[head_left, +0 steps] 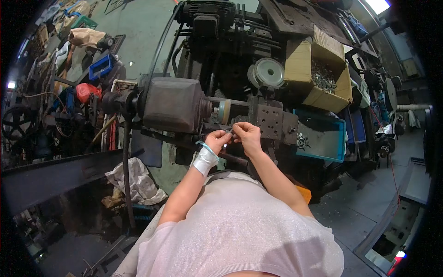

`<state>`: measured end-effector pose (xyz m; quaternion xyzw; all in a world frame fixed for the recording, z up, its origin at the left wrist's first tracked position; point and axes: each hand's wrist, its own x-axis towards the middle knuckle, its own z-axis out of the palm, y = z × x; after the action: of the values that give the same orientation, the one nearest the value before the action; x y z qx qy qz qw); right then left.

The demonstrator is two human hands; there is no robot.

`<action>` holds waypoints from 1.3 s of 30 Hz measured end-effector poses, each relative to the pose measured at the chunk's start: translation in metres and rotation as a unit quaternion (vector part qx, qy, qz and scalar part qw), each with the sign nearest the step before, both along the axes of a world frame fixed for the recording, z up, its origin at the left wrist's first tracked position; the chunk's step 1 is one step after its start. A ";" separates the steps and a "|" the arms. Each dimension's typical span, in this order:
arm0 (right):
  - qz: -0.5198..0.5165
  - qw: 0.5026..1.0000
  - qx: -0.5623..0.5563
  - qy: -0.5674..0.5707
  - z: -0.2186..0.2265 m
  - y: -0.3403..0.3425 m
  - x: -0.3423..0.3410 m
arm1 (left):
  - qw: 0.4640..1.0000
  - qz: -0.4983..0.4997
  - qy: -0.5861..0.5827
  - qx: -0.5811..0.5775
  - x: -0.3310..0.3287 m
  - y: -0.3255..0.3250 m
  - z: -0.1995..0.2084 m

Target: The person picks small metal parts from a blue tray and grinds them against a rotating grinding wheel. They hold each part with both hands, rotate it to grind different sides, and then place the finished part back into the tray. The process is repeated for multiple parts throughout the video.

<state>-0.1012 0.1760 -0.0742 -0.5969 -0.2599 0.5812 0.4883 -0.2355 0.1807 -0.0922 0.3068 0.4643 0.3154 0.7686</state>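
Observation:
In front of my body, my left hand (216, 140) and my right hand (248, 138) meet with fingertips pinched together. Between them is a small dark metal piece (229, 131), mostly covered by the fingers, so its exact kind cannot be made out. White wrapping and a pale green band circle my left wrist. Just beyond the fingertips stands a round wheel with a tan and blue-green rim (224, 112), mounted on the spindle of a dark machine (171, 105). To the right of my right hand is a metal block with holes (269, 121).
A cardboard box (297, 62) of small metal pieces stands at the far right. Nearer lies a blue tray (342, 138), with several metal pieces by its left edge. A pale pulley-like wheel (269, 72) sits behind the block. A crumpled white sack (136, 177) lies at left.

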 end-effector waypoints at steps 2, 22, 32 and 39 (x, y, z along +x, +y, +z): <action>-0.011 1.000 0.003 -0.024 -0.005 0.004 -0.001 | 0.999 0.001 0.029 0.044 0.001 0.003 0.001; -0.056 0.991 0.035 -0.119 -0.031 0.027 -0.012 | 0.992 0.090 0.085 0.033 0.013 0.012 -0.003; -0.021 0.950 -0.015 0.310 0.019 0.005 0.018 | 0.980 0.065 -0.136 -0.129 -0.006 -0.005 0.009; 0.180 0.960 0.150 -0.152 0.021 -0.025 -0.001 | 0.982 0.077 -0.119 -0.123 -0.004 -0.013 0.000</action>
<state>-0.1027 0.1508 -0.0535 -0.5412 -0.5182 0.5166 0.4144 -0.2399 0.1673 -0.0918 0.1336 0.4271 0.3480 0.8238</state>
